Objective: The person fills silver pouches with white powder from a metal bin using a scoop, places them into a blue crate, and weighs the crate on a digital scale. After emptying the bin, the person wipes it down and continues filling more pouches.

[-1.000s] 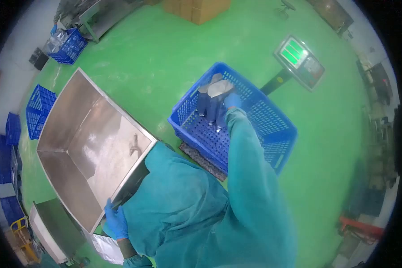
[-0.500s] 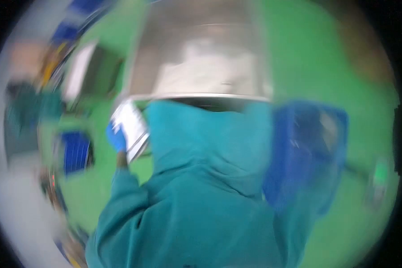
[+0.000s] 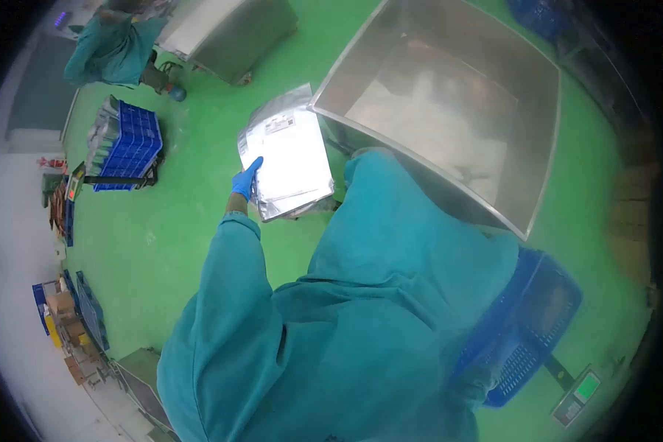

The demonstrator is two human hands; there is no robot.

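Observation:
My left hand [image 3: 246, 181], in a blue glove, grips the left edge of a stack of flat silver foil bags [image 3: 295, 158], thumb on top and the other fingers hidden beneath. The top bag is shiny and carries a small printed label near its far end. Just to the right of the bags stands a large metal bin [image 3: 435, 173], with pale material [image 3: 427, 110] inside it. My right hand is out of sight; the right sleeve [image 3: 475, 387] runs down beside a blue plastic crate [image 3: 519, 324].
A scale display [image 3: 578, 394] glows green by the crate. At the upper left, a person in a green gown [image 3: 114, 48] stands near another metal bin [image 3: 232, 33]. Blue crates [image 3: 129, 147] stand at the left, and boxes [image 3: 66, 317] lie along the wall.
The view has turned, and the blur has gone. The metal bin now sits at an angle to the upper right. My left hand still holds the foil bags, now stretched farther forward.

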